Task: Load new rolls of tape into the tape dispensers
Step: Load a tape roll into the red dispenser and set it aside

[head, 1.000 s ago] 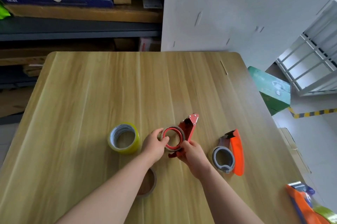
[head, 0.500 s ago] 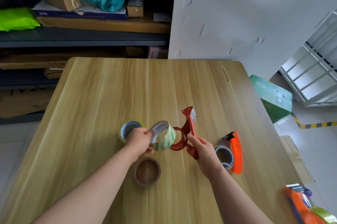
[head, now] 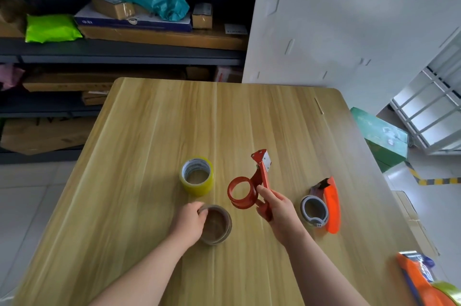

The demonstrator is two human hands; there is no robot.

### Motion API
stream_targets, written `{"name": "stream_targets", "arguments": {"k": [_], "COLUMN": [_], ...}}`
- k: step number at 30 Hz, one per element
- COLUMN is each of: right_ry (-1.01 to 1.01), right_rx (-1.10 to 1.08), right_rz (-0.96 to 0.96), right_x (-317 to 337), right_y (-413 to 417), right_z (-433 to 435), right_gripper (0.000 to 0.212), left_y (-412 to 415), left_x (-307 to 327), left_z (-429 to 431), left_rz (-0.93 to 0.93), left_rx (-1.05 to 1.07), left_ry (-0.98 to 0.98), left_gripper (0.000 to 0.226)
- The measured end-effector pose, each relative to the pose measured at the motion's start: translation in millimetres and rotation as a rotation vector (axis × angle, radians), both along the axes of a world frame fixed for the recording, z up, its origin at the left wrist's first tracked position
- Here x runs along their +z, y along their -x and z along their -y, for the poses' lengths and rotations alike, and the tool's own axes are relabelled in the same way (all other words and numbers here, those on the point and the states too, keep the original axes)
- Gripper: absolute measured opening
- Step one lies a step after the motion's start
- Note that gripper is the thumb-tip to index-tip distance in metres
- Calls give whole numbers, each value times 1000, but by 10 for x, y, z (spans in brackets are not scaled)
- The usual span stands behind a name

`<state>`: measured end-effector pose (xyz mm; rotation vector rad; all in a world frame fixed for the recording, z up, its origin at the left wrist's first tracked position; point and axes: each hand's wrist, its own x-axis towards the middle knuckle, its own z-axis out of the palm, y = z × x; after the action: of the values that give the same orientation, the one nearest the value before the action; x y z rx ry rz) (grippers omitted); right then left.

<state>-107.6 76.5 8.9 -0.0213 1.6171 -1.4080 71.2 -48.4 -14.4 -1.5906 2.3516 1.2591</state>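
Left hand [head: 190, 221]: I see its fingers curled over the left rim of the brown cardboard ring [head: 218, 226], which lies flat on the table [head: 149, 143].
Right hand [head: 278, 209]: it grasps the handle of the red dispenser [head: 245, 189], whose round hub is bare.
Yellow tape roll [head: 197, 176]: flat on the table, just behind the ring.
Orange dispenser [head: 331, 206]: on the table, at my right.

The corner dispenser [head: 419, 283] is cut off, seemingly holding a yellowish roll [head: 447, 292].
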Motion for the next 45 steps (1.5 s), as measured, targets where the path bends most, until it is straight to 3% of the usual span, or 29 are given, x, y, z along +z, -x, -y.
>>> {"name": "stream_targets", "arguments": {"k": [4,8,10,14,17,20,23,25,28,31,35,37,39,41,45], "right_ry": [-26,-97,-136,-146,-181,-216,-306,-397,-244,-17,221,306,378,369,232], "right_rx": [-32,-66,-63,-88,-92,-50,2,-1,-32,60,77,55,63,41,-65], "right_rz": [41,50,52,83,82,36,-69,-261,-525,-402,-168,-58,11,49,130], "right_x": [-67,-161,-210,-310,-394,-448,-394,-342,-89,150,344,384,406,410,394], "right_y": [11,37,54,76,111,144,166,178,128,26,-21,5,33,63,99], "right_z": [-14,13,33,60,62,37,59,124,276,433,502,467,424,392,344], "right_gripper": [43,40,41,44,51,51,42,48,61,60,17,21,28,33,29], "left_y": [-31,2,56,214,277,264,237,258,349,458,519,502,479,473,500], "left_x": [-19,46,59,-16,-68,-91,-53,1,150,328,461,484,517,545,599], "left_z": [91,244,360,637,743,776,729,653,521,388,246,230,245,261,272], "left_rz": [-36,-16,-15,-34,-134,-161,-161,-227,-333,-443,-559,-607,-669,-709,-723], "left_rx": [21,186,311,478,576,618,554,462,323,227,80,61,81,73,-8], "left_ry": [-101,161,205,-61,-196,-201,-76,11,167,261,317,224,2,-164,-182], "left_gripper": [46,24,26,54,53,52,53,54,49,45,45,42,34,34,33]}}
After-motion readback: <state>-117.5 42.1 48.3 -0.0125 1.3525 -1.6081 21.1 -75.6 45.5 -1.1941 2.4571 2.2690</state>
